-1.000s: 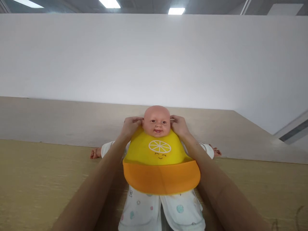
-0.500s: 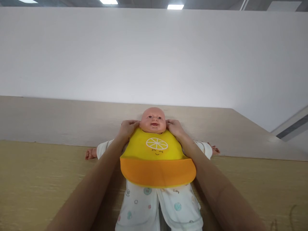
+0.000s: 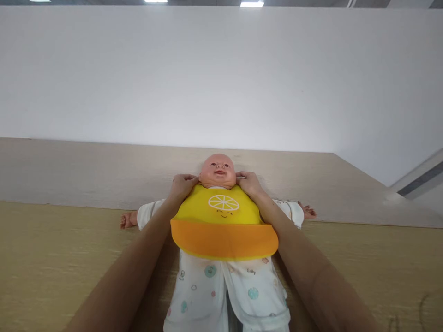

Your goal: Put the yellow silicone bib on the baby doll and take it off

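A baby doll (image 3: 218, 169) in a white spotted romper lies on its back on the wooden table (image 3: 51, 258), arms spread wide. A yellow bib (image 3: 223, 220) with an orange pocket and a lemon-slice face covers its chest. My left hand (image 3: 182, 185) is closed on the bib's neck strap at the doll's right shoulder. My right hand (image 3: 248, 182) is closed on the strap at the other shoulder. Both sets of fingers curl behind the doll's neck, where the strap ends are hidden.
The table's paler far half (image 3: 86, 170) runs back to a plain white wall (image 3: 221, 78). A grey sloping rail (image 3: 420, 182) shows at the right edge. Ceiling lights (image 3: 252, 3) line the top of the view.
The doll has tipped back from propped up to lying flatter, its head lower and further from me. Both hands stayed at its neck, closed on the bib strap.
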### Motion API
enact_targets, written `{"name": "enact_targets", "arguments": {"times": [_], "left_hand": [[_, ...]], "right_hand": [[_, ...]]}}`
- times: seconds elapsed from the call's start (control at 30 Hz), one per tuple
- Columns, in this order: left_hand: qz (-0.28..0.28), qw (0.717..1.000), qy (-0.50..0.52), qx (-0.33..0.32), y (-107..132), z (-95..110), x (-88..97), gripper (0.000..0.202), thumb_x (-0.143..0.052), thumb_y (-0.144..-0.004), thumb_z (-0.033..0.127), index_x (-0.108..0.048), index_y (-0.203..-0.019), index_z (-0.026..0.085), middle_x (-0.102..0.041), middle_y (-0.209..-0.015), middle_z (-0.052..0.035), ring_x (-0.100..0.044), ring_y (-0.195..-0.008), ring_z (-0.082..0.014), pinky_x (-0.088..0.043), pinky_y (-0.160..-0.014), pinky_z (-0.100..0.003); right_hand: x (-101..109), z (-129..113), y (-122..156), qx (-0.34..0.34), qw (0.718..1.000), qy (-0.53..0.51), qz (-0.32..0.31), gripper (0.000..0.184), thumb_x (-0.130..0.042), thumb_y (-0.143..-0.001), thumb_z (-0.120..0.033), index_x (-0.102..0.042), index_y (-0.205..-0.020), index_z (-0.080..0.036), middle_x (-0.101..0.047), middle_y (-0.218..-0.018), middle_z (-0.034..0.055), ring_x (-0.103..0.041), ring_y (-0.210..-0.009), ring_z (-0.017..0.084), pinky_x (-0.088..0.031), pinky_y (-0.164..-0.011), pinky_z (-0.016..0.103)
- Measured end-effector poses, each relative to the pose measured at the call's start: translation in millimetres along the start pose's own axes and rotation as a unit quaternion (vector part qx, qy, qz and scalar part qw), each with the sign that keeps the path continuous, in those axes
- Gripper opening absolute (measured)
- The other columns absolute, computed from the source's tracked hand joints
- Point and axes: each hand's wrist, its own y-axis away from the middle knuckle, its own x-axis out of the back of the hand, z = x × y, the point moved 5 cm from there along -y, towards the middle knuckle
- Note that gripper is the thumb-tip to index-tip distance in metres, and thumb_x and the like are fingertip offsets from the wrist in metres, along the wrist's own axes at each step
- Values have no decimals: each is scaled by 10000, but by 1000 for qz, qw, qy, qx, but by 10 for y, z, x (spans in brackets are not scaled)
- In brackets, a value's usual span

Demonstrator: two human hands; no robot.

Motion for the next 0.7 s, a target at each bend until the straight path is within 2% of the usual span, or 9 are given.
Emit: {"name": "enact_targets", "arguments": {"times": [0.17, 0.33, 0.7], "left_hand": [[13, 1000, -22, -7, 2, 8, 18, 224, -621, -654, 333, -691, -681, 122, -499, -457, 36, -396, -453, -75, -313, -460, -203], [22, 998, -50, -9, -5, 3, 37, 252, -634, -650, 375, -695, -679, 132, -473, -433, 34, -427, -484, -95, -315, -494, -215], [29, 997, -67, -22, 11, 58, 40, 250, -607, -665, 352, -706, -717, 129, -614, -592, -15, -536, -601, -127, -354, -546, -219]], "right_hand": [[-8, -32, 6, 13, 1000, 20, -7, 194, -515, -597, -143, -683, -693, -126, -670, -653, 24, -568, -631, 133, -428, -582, 217], [-15, -11, -17, 7, 999, 33, -16, 213, -511, -595, -123, -686, -717, -124, -679, -680, 32, -576, -641, 142, -426, -585, 227], [-30, -75, 54, 3, 996, -84, -31, 246, -584, -622, -214, -704, -821, -135, -714, -789, 46, -626, -737, 180, -483, -713, 296]]}}
